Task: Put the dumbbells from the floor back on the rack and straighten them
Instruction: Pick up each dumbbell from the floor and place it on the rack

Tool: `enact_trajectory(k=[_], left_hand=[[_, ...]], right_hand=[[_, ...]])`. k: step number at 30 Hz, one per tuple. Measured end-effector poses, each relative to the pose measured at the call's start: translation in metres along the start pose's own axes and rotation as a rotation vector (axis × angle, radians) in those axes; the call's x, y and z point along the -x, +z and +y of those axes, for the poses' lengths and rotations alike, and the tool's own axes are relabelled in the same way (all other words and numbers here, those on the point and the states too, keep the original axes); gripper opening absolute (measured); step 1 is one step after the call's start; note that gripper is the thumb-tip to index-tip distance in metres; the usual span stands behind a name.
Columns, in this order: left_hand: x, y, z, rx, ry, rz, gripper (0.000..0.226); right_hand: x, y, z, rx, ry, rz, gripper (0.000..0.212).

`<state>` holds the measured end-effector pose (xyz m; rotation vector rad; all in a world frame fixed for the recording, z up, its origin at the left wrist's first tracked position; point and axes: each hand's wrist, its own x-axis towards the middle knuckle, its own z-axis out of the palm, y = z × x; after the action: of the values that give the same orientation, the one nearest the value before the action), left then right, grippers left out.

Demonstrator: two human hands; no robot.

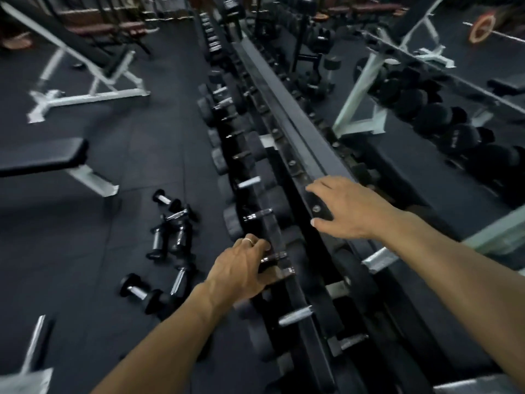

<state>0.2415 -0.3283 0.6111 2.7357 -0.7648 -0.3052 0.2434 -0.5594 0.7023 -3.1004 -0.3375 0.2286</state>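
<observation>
At the lower centre of the frame the left hand (241, 270) curls its fingers round the chrome handle of a dumbbell (277, 258) lying on the rack (287, 109), probably to seat it or turn it square with its neighbours. The right hand (345, 210), right of centre, lies flat with fingers spread on the rack's top rail, holding nothing; it looks like a brace for balance while the other hand works. Several small dumbbells (167, 237) lie in a loose heap on the dark floor (85, 237) at lower left, near the foot of the rack, so most of the job seems undone. The picture is dim and smeared: the gripped dumbbell's ends merge with the black rack, its slot cannot be made out, and the left fingertips are hidden under the handle.
</observation>
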Motion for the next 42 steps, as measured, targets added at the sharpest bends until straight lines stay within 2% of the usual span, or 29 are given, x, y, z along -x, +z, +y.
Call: enact_trajectory(k=[10, 18, 23, 30, 37, 42], left_hand=[[0.145, -0.007, -0.161, 0.031, -0.232, -0.019, 0.055], [0.228, 0.009, -0.264, 0.07, -0.395, -0.117, 0.049], [0.227, 0.045, -0.305, 0.123, -0.456, -0.209, 0.049], [0.178, 0.117, -0.357, 0.226, -0.543, -0.3, 0.048], [0.129, 0.223, -0.431, 0.297, -0.603, -0.368, 0.052], [0.128, 0.312, -0.502, 0.314, -0.609, -0.425, 0.05]], right_hand=[[-0.067, 0.024, -0.214, 0.139, -0.203, -0.154, 0.064], [-0.112, 0.077, -0.343, 0.067, -0.287, -0.261, 0.064], [-0.15, 0.133, -0.371, 0.029, -0.313, -0.355, 0.063], [-0.233, 0.234, -0.363, -0.065, -0.306, -0.513, 0.065], [-0.301, 0.371, -0.363, -0.113, -0.302, -0.66, 0.066], [-0.325, 0.485, -0.397, -0.155, -0.289, -0.736, 0.069]])
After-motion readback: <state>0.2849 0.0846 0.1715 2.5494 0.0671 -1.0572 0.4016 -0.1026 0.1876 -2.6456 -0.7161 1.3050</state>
